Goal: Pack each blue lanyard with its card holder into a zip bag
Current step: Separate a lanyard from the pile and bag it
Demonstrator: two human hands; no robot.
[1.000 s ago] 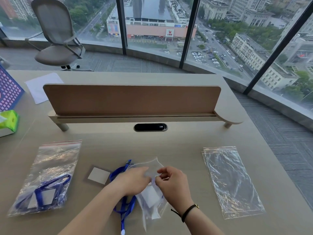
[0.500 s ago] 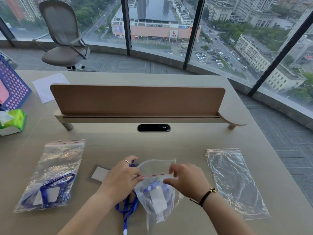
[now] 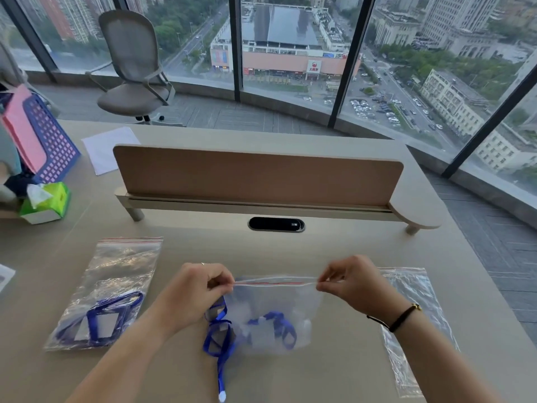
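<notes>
A zip bag (image 3: 273, 312) is held stretched at the lower centre of the frame, its red-lined mouth pinched at the left end by the left hand (image 3: 194, 295) and at the right end by the right hand (image 3: 353, 286). A lanyard (image 3: 280, 327) with a pale card holder is seen inside it. A second lanyard (image 3: 218, 338) lies loose on the desk (image 3: 334, 248) just left of the bag and partly under it, trailing toward the bottom edge. At lower left a packed bag (image 3: 107, 295) lies flat; at lower right an empty bag (image 3: 412, 315) is partly covered by the right forearm.

Several things could be judged to go wrong. The seal may be left partly open if the strip is pulled taut but not pressed along its length; whether it is closed now cannot be told. The loose lanyard, lying against the bag's left edge, could be caught in the seal or dragged along when the bag is moved. The empty bag could be swept off by the right arm.

Compared with half a second earlier, the hands have been drawn well apart, the mouth has been pulled from a sagging opening into a straight line, and the bag has been turned broadside. The camera has also shifted slightly.
</notes>
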